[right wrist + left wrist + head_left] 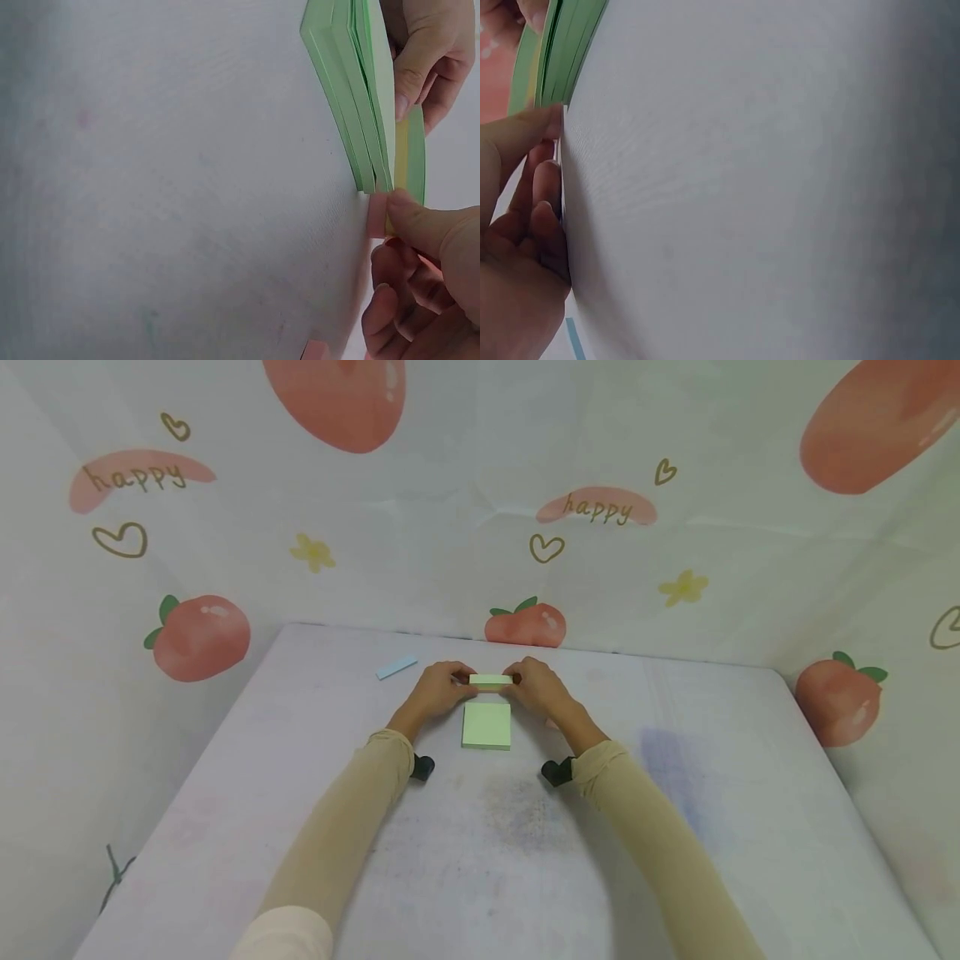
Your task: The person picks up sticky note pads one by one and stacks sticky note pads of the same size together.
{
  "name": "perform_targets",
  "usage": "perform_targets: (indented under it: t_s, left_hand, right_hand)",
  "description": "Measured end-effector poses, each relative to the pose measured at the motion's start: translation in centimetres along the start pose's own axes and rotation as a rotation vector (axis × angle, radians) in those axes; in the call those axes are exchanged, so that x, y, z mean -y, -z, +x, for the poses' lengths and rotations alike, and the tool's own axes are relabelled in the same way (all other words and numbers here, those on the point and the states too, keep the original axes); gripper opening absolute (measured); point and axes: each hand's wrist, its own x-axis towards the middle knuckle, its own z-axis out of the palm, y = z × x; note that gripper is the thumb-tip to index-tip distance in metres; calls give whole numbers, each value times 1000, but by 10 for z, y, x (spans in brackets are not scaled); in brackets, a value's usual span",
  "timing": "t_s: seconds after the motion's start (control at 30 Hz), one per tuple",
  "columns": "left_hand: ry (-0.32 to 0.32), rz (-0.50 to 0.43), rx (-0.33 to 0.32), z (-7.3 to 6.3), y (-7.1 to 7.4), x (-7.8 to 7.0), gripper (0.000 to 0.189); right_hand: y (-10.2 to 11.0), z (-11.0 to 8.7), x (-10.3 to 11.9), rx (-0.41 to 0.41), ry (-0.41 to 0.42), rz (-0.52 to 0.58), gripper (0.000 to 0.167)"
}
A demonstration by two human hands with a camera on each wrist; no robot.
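Between my hands is a narrow stack of sticky-note strips (491, 679), pale green on top with yellow and pink below. My left hand (439, 688) pinches its left end and my right hand (538, 685) pinches its right end, thumbs on the near side. Just in front of the stack lies a square pale green sticky-note pad (486, 727), flat on the table. In the right wrist view, this pad (352, 97) shows several slightly parted layers, and the yellow strip (402, 157) appears behind it. The left wrist view shows the pad (574, 52) only in part.
A light blue strip (397, 667) lies on the table beyond my left hand. A small pink piece (315, 350) lies near my right wrist, mostly hidden in the head view. A patterned cloth (450, 543) hangs behind the table (337, 718).
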Motion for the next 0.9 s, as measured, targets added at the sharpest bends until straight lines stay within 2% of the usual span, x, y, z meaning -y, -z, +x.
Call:
perform_targets:
  t_s: [0.27,0.43,0.57,0.9]
  left_hand:
    - [11,-4,29,0,2,1,38]
    - [27,-16,47,0,4,0,38]
    - [39,-34,67,0,6,-1,38]
    - [53,-31,94,0,8,0,40]
  right_hand:
    - [1,-2,0,0,3,-6,38]
    - [4,-6,1,-5,-20,19,45]
    - [8,-12,2,-14,-38,46,51]
    - [15,-33,-9,-53,-18,95,55]
